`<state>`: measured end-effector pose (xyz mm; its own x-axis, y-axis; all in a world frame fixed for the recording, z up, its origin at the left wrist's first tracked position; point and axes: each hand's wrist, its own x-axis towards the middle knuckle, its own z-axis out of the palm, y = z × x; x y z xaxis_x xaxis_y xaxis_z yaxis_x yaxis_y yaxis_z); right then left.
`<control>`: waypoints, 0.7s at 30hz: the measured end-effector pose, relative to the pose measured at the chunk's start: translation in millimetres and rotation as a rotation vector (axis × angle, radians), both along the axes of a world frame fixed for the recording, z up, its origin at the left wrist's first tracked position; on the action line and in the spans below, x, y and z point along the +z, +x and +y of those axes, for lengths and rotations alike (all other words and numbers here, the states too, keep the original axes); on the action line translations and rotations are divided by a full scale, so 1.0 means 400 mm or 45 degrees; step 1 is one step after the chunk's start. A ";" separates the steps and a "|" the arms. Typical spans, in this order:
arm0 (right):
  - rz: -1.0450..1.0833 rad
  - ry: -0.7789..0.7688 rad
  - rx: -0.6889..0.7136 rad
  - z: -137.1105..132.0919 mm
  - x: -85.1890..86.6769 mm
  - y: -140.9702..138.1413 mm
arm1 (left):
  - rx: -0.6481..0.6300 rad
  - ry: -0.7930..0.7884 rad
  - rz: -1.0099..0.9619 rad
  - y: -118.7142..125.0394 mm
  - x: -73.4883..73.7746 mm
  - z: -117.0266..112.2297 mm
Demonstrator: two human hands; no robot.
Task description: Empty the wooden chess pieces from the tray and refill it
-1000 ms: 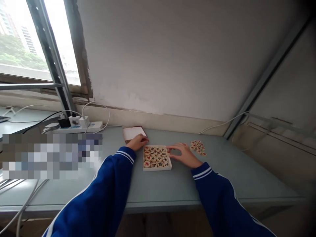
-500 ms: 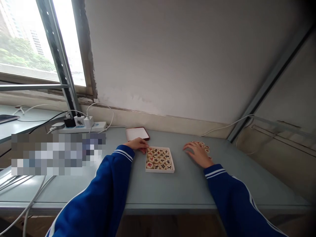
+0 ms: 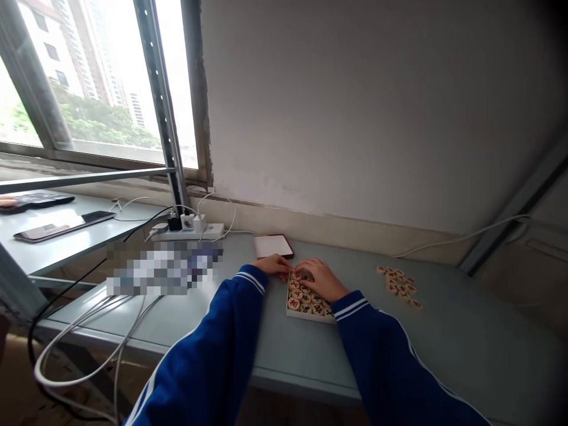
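Observation:
A shallow white box [image 3: 298, 314] of round wooden Chinese chess pieces [image 3: 302, 299] lies on the grey table [image 3: 275, 349]. My right hand [image 3: 320, 278] rests over the far part of the box, fingers curled down onto the pieces; what it holds, if anything, is hidden. At the box's far left corner sits my left hand [image 3: 276, 265], fingers curled against the rim. A loose pile of chess pieces [image 3: 398, 285] lies to the right, apart from both hands. The box's lid [image 3: 273, 246] lies just behind my left hand.
A white power strip [image 3: 190, 230] with plugs and cables sits at the back left below the window. White cables [image 3: 102, 331] hang over the table's left edge. A phone [image 3: 62, 225] lies on a neighbouring desk. A white cable [image 3: 461, 238] runs along the wall.
My right hand has come back from the loose pile on the right to the far part of the box. The camera has turned left. My left hand stays at the box's corner.

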<state>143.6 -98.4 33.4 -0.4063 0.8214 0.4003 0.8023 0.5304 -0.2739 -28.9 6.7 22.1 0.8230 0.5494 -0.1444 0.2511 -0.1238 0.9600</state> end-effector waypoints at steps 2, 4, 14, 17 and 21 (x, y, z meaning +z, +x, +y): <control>0.047 -0.015 -0.009 -0.001 0.004 0.002 | 0.001 0.002 -0.012 0.002 -0.004 0.002; 0.133 -0.064 -0.028 0.002 0.008 0.011 | 0.000 0.029 -0.022 0.005 -0.009 0.002; -0.137 -0.011 -0.669 -0.014 -0.045 0.314 | -0.011 0.283 0.121 0.016 -0.012 -0.009; -0.319 0.092 -0.851 -0.048 -0.058 0.386 | 0.001 0.301 0.125 0.019 -0.012 -0.009; -0.346 0.166 -0.835 -0.068 -0.023 0.332 | 0.001 0.298 0.129 0.020 -0.012 -0.007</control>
<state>276.5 -125.6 24.0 0.0549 0.8828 0.4664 0.9975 -0.0689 0.0130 -21.0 4.1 17.2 0.8102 0.5785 -0.0948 0.3448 -0.3394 0.8752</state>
